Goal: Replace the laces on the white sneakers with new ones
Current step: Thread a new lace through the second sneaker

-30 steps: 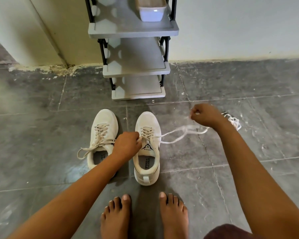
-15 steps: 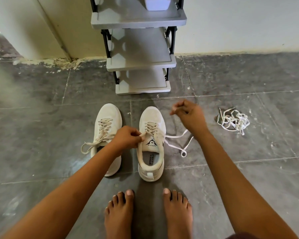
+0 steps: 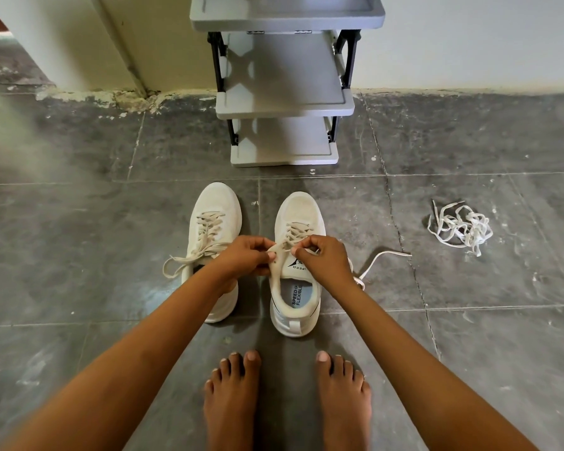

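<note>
Right sneaker (image 3: 302,208): both hands at the upper eyelets.
Left hand (image 3: 245,257) pinches the eyelet edge; right hand (image 3: 323,259) pinches the lace (image 3: 295,229), its fingertips hidden. A forearm partly covers the left sneaker (image 3: 217,200). The spare lace bundle (image 3: 460,226) lies well apart on the floor (image 3: 79,255).

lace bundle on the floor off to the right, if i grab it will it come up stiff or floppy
The lace bundle would likely be floppy: it lies in limp loops on the floor. It is probably light and would lift as one clump, since the loops look tangled, though free ends may dangle.
</note>
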Demonstrator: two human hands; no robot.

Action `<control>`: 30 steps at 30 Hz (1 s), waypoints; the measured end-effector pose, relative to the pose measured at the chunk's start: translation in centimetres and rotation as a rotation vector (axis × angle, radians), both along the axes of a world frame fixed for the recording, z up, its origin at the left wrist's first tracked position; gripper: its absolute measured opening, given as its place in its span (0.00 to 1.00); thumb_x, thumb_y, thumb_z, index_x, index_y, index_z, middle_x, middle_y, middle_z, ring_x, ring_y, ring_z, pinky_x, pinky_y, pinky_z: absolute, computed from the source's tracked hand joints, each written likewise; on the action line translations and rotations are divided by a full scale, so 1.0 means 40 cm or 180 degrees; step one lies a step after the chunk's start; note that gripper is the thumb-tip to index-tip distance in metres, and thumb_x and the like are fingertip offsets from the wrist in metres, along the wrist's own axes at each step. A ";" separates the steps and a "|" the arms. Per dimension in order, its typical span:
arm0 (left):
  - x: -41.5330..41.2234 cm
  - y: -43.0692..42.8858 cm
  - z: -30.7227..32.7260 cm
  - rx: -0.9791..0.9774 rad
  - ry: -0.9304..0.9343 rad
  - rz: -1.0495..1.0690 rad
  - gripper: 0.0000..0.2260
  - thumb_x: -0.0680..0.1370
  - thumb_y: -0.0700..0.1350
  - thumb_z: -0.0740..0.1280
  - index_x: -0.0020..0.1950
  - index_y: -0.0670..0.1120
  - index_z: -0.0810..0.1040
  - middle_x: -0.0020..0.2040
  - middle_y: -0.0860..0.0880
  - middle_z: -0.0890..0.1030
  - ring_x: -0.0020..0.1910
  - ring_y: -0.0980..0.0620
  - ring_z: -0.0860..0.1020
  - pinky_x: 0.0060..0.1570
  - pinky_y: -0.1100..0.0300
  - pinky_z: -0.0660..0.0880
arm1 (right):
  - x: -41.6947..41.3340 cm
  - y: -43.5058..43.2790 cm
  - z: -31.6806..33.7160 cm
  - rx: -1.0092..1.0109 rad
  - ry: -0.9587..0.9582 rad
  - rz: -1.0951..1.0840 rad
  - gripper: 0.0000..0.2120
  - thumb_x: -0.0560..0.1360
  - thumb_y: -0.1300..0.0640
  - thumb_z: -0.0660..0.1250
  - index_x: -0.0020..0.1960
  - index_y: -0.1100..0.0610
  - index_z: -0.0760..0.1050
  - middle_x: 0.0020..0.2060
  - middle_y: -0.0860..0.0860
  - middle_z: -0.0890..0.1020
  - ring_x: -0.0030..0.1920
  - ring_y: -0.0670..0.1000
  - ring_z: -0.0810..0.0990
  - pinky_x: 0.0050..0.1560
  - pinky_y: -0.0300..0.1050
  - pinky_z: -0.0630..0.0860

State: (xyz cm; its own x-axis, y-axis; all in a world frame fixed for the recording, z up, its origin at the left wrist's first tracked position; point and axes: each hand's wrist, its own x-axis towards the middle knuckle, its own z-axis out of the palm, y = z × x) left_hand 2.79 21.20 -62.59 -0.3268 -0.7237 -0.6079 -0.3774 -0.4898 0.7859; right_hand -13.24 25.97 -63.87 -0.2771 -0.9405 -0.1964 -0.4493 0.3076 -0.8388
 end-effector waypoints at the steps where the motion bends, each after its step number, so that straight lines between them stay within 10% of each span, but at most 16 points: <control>1: 0.002 0.001 -0.001 -0.0004 0.0029 -0.0007 0.07 0.78 0.35 0.63 0.53 0.42 0.78 0.45 0.46 0.80 0.42 0.53 0.79 0.39 0.65 0.80 | 0.006 0.000 -0.004 -0.0029 0.0062 -0.0059 0.04 0.72 0.57 0.71 0.43 0.58 0.81 0.38 0.48 0.81 0.40 0.45 0.77 0.41 0.34 0.72; 30: -0.003 -0.002 0.006 -0.0025 0.0320 0.0083 0.08 0.80 0.39 0.62 0.55 0.43 0.80 0.48 0.44 0.82 0.46 0.49 0.81 0.45 0.60 0.80 | 0.051 -0.002 -0.010 -0.0145 0.0614 0.0075 0.04 0.74 0.57 0.66 0.47 0.57 0.78 0.48 0.50 0.82 0.49 0.52 0.78 0.47 0.49 0.75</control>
State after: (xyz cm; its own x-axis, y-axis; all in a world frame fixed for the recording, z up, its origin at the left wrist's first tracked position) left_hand 2.65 21.11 -62.35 -0.3668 -0.7373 -0.5673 -0.2836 -0.4922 0.8230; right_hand -11.20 25.90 -64.25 -0.2834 -0.9539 -0.0989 -0.6097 0.2588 -0.7491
